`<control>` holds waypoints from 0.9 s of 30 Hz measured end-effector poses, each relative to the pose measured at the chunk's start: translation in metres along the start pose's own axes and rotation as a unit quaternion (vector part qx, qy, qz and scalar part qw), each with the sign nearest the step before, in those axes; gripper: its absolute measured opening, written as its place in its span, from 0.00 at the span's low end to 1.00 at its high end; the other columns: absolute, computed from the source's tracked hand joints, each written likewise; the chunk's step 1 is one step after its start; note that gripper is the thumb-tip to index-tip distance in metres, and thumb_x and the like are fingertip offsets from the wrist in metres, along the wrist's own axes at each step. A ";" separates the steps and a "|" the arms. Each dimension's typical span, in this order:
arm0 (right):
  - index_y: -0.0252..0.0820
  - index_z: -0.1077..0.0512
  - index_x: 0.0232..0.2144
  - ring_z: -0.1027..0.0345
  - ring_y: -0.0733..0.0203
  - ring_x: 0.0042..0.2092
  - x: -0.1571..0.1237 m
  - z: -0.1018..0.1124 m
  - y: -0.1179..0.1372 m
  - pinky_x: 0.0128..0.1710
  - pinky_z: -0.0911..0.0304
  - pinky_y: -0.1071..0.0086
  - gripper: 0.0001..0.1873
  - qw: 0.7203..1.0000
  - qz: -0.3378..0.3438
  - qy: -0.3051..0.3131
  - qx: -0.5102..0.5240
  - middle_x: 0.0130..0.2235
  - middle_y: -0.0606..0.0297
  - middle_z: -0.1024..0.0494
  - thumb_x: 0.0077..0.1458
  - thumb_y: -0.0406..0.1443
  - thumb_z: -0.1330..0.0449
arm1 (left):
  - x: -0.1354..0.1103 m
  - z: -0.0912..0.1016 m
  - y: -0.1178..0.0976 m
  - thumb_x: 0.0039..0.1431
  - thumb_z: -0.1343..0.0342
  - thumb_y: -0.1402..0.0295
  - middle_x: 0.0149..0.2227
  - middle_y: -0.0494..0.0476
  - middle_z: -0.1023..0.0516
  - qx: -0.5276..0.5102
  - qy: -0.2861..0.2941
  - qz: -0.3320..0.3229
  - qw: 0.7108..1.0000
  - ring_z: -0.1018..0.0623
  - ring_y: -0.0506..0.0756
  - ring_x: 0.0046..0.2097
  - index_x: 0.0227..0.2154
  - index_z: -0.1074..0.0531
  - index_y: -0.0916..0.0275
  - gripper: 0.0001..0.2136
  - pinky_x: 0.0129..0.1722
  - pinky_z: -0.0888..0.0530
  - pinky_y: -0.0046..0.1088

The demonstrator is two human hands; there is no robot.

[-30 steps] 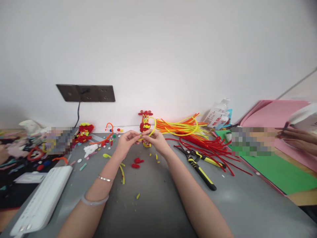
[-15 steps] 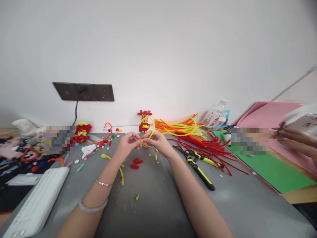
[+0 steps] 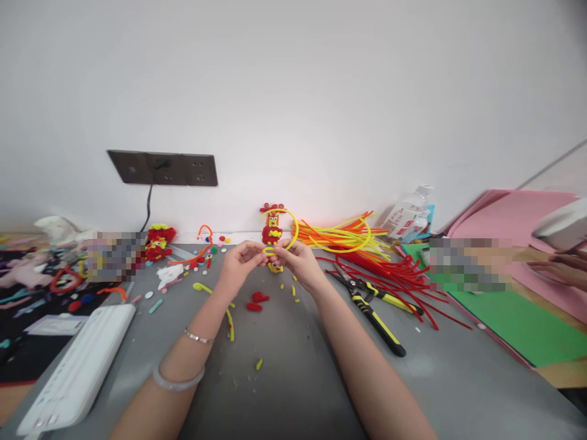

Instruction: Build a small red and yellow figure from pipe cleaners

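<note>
A pale wall (image 3: pixel 293 110) rises behind a grey table (image 3: pixel 458 379). On the right, pink sheets (image 3: pixel 518 220) lean near the wall and a green sheet (image 3: pixel 536 330) lies flat in front of them. At the left edge of the table sits a white power strip (image 3: pixel 82 360); a dark socket panel (image 3: pixel 162 168) is set in the wall above.

Right of centre, orange and yellow stems (image 3: pixel 334 232) lie in a heap, with red stems (image 3: pixel 403 272) spread beside them and pliers (image 3: pixel 380 327) lying with handles apart near the red ones. A clear bottle (image 3: pixel 406 217) leans behind.

The left hand (image 3: pixel 242 263) and right hand (image 3: pixel 298 263) meet at the middle, above the table, both pinching a yellow stem (image 3: pixel 297 229) between thumb and fingers. It arcs up from the right hand and across the top of a red and yellow figure (image 3: pixel 272 235) by the wall (whose lower part the hands partly hide); a small loop shows between the fingertips. A second figure (image 3: pixel 158 244) lies off to the left.

Smallest are the red pieces (image 3: pixel 254 307) just in front of the hands and a yellow scrap (image 3: pixel 259 364) nearer the viewer.
</note>
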State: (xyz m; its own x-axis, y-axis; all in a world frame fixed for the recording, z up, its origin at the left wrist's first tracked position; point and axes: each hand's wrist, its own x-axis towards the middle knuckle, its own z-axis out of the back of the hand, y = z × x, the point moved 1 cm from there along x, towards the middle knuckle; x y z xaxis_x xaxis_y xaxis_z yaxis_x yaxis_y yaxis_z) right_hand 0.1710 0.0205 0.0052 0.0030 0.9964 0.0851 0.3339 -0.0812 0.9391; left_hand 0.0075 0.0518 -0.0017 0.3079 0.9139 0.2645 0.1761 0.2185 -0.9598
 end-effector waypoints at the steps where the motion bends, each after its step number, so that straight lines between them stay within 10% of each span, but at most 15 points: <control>1: 0.41 0.26 0.28 0.26 0.63 0.29 0.000 0.000 0.000 0.31 0.31 0.71 0.17 1.000 -0.003 0.003 0.001 0.27 0.67 0.22 0.41 0.44 0.27 | 0.000 0.000 0.000 0.47 0.34 0.59 0.28 0.53 0.21 0.005 -0.004 -0.005 1.000 0.22 0.52 0.30 0.32 0.24 0.63 0.14 0.36 0.22 0.32; 27: 0.39 0.26 0.27 0.22 0.63 0.31 -0.001 0.010 0.003 0.33 0.30 0.74 0.19 0.998 -0.047 0.035 -0.015 0.28 0.64 0.19 0.40 0.46 0.27 | 0.000 0.002 -0.004 0.49 0.35 0.64 0.31 0.57 0.18 0.075 0.033 -0.021 0.996 0.20 0.55 0.33 0.31 0.21 0.63 0.09 0.36 0.22 0.32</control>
State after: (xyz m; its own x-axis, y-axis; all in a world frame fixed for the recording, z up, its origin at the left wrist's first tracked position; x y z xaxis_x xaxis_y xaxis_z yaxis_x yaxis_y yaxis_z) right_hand 0.1817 0.0192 0.0044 -0.0931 0.9955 0.0172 0.3007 0.0116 0.9537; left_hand 0.0048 0.0517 0.0020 0.3647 0.8799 0.3047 0.0504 0.3081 -0.9500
